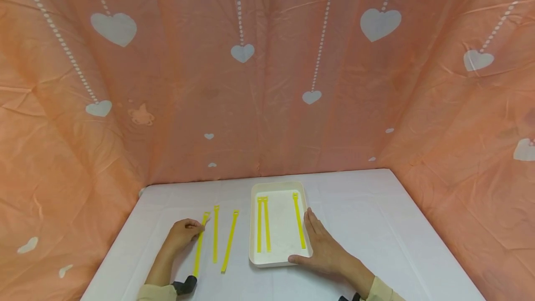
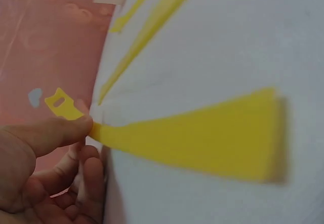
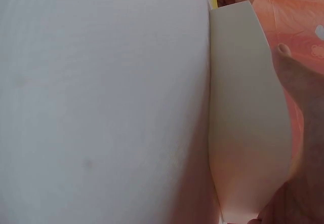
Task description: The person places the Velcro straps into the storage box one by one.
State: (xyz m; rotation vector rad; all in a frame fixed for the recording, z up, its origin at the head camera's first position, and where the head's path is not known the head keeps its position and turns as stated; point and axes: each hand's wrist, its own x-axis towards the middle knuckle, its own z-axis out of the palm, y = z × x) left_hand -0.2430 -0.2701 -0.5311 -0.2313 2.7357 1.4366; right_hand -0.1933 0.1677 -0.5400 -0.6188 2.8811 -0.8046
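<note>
My left hand (image 1: 182, 234) pinches a yellow cable strap (image 1: 198, 251) between thumb and fingers, just below its slotted head. In the left wrist view the strap (image 2: 202, 140) widens toward the camera, and its slotted end (image 2: 59, 102) sticks out past the thumb. Straight fingers of my right hand (image 1: 328, 249) lie along the right side of a white tray (image 1: 281, 226), with the thumb at its front rim. The right wrist view shows the tray's side wall (image 3: 248, 92) beside that hand. Inside the tray lie a pair of straps (image 1: 263, 224) at left and one strap (image 1: 299, 222) at right.
Between the left hand and the tray, two more yellow straps lie on the white table: one upright strap (image 1: 215, 233) and one slanted strap (image 1: 230, 241). A peach curtain (image 1: 267, 129) with hearts encloses the table's back and sides.
</note>
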